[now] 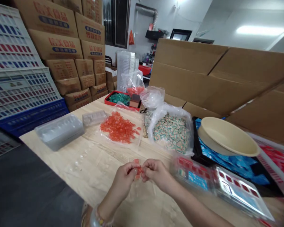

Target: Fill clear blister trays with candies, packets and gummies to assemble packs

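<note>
My left hand (126, 175), with a bangle and a beaded bracelet at its wrist, pinches a small orange-red translucent piece (138, 171) over the wooden table. From the other side my right hand (156, 172) grips the same piece, or one touching it; the fingertips hide where they part. Whether the piece is a wrapper or a packet is too small to tell. Beyond both hands lies a loose pile of similar orange-red pieces (117, 127) on clear plastic. Just past my right hand stands an open clear bag (171, 130) full of small beige-and-green packets.
Clear plastic trays (60, 130) rest at the table's left edge. A red tray (107, 101) with green pieces sits at the back. To the right are filled clear packs (241, 192), a black crate (269, 189) of blue packets and a cream basin (229, 137). Cardboard (191, 74) walls the far side.
</note>
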`<state>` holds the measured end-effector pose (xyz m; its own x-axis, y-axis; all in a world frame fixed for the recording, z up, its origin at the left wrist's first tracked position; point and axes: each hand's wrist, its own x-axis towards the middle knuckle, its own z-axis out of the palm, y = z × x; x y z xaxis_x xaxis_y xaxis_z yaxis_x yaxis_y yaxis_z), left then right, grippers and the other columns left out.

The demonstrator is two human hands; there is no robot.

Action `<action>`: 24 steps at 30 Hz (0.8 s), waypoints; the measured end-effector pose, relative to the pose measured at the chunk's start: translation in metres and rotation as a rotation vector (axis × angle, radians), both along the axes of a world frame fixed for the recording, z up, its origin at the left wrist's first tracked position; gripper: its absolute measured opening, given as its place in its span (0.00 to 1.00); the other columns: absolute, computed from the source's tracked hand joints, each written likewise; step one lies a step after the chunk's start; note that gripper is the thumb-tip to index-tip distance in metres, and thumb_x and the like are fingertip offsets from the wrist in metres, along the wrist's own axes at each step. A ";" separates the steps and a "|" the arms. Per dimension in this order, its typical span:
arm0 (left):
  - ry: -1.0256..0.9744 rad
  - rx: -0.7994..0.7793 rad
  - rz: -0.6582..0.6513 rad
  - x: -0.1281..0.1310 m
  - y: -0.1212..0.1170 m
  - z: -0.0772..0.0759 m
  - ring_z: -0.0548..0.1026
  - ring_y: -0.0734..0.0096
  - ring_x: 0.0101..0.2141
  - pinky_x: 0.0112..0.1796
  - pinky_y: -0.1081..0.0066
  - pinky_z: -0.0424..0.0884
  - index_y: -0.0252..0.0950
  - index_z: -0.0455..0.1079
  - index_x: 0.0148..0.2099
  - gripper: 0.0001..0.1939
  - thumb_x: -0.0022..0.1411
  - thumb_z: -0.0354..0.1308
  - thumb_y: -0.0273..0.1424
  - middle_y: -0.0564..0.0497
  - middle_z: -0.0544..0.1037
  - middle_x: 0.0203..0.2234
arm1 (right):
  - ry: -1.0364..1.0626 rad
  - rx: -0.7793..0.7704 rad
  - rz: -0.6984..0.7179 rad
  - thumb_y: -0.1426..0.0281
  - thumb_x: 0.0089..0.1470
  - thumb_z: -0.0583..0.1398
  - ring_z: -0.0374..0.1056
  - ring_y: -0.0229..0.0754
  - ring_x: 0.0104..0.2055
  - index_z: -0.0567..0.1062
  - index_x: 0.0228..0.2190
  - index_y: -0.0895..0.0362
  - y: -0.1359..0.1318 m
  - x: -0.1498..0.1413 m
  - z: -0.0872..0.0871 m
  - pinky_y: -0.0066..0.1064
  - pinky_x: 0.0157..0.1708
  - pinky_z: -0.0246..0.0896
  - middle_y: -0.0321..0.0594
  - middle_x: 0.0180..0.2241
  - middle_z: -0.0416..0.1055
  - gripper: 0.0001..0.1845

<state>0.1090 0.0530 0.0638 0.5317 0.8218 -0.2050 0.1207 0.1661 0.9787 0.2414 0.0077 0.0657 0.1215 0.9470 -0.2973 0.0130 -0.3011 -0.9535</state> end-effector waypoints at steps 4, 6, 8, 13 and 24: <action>0.056 0.087 0.026 0.001 -0.005 -0.003 0.72 0.69 0.30 0.32 0.72 0.66 0.32 0.70 0.33 0.11 0.50 0.49 0.29 0.50 0.75 0.26 | -0.075 0.053 -0.091 0.71 0.39 0.54 0.59 0.32 0.19 0.65 0.20 0.58 -0.010 -0.005 0.000 0.25 0.22 0.58 0.31 0.16 0.63 0.03; 0.119 0.190 0.053 0.001 -0.007 -0.005 0.72 0.69 0.30 0.33 0.71 0.66 0.32 0.69 0.32 0.10 0.51 0.48 0.28 0.49 0.75 0.27 | -0.260 0.137 -0.059 0.72 0.42 0.52 0.60 0.33 0.21 0.67 0.21 0.59 -0.014 -0.007 0.002 0.25 0.22 0.55 0.33 0.18 0.64 0.05; 0.184 0.283 0.055 0.000 -0.008 -0.006 0.72 0.69 0.29 0.32 0.71 0.66 0.33 0.69 0.32 0.09 0.52 0.48 0.27 0.49 0.75 0.26 | -0.477 0.202 0.027 0.74 0.45 0.51 0.60 0.34 0.23 0.69 0.22 0.59 -0.016 -0.007 0.006 0.24 0.23 0.53 0.35 0.20 0.66 0.07; 0.207 0.519 -0.017 0.000 -0.011 -0.001 0.71 0.68 0.30 0.32 0.70 0.65 0.36 0.68 0.31 0.09 0.54 0.46 0.25 0.49 0.73 0.26 | -0.927 0.197 0.124 0.77 0.46 0.51 0.62 0.36 0.25 0.70 0.22 0.59 -0.013 -0.009 0.015 0.25 0.25 0.52 0.38 0.22 0.68 0.09; 0.122 0.191 0.035 0.000 -0.005 -0.006 0.71 0.70 0.27 0.30 0.72 0.65 0.34 0.68 0.28 0.07 0.51 0.49 0.28 0.51 0.74 0.23 | -0.125 0.034 -0.200 0.64 0.40 0.55 0.58 0.34 0.18 0.65 0.18 0.58 -0.012 -0.004 -0.011 0.26 0.20 0.56 0.33 0.15 0.62 0.09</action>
